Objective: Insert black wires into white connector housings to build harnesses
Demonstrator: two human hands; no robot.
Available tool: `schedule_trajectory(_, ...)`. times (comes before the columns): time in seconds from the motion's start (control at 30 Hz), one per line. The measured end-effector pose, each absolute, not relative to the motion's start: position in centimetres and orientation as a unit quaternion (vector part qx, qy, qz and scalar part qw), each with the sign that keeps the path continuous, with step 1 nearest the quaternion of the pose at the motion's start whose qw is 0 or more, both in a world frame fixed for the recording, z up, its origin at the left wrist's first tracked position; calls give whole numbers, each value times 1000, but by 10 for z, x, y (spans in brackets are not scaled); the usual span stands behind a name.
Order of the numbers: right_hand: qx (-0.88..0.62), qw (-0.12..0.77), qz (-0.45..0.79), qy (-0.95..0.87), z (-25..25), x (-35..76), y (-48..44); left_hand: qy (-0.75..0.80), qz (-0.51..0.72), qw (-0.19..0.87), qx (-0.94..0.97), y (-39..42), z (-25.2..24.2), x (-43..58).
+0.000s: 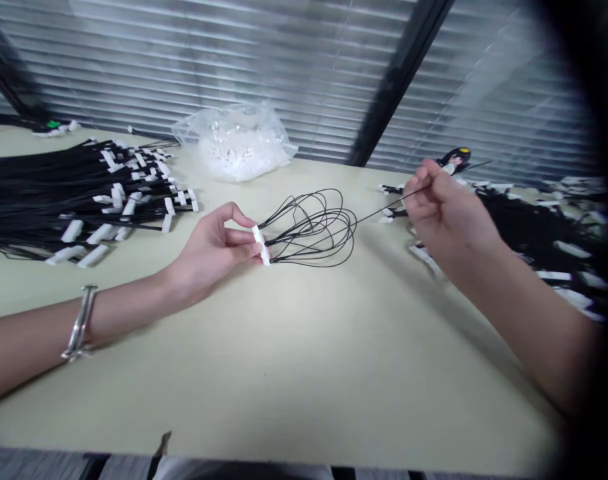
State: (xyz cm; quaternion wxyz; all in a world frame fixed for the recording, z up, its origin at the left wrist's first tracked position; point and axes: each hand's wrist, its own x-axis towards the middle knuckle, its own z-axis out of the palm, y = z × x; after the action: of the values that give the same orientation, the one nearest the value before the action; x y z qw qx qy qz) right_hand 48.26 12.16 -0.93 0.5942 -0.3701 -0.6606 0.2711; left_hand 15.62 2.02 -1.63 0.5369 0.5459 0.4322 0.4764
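Note:
My left hand [211, 250] rests on the pale table [284, 360] and pinches a white connector housing [261, 245] between thumb and fingers. Several thin black wires [319, 230] loop out of the housing to the right. My right hand [447, 210] is raised over the table's right side, fingers closed on a single black wire [379, 208] that stretches back toward the loops. A metal bracelet [79, 323] sits on my left wrist.
A large bundle of black cables with white connectors [79, 200] lies at the left. A clear plastic bag of white parts [237, 143] sits at the back centre. More black cables with white connectors [544, 233] are piled at the right. Window blinds run behind the table.

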Motion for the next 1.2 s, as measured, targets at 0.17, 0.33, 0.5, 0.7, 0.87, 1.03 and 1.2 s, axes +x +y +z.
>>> schedule_trajectory(0.17, -364, 594, 258, -670, 2, 456, 96, 418, 455, 531, 581, 17, -15, 159)
schedule_trajectory(0.33, -328, 465, 241, -786, 16, 394, 18, 401, 436, 534, 604, 13, -15, 161)
schedule_trajectory(0.5, -358, 322, 107, -870, 9, 370, -18, 380, 426, 527, 629, 11, -15, 161)
schedule_trajectory(0.7, -409, 318, 67, -853, -3, 378, -3, 362, 430, 534, 631, 11, -15, 160)
schedule_trajectory(0.87, -400, 310, 34, -862, 0, 377, -5, 365, 428, 534, 631, 10, -14, 161)
schedule_trajectory(1.03, -392, 306, 10, -868, 1, 377, -7, 366, 423, 536, 633, 10, -12, 161)
schedule_trajectory(1.2, -357, 313, -40, -879, -1, 378, -5, 359, 424, 539, 633, 12, -14, 159)
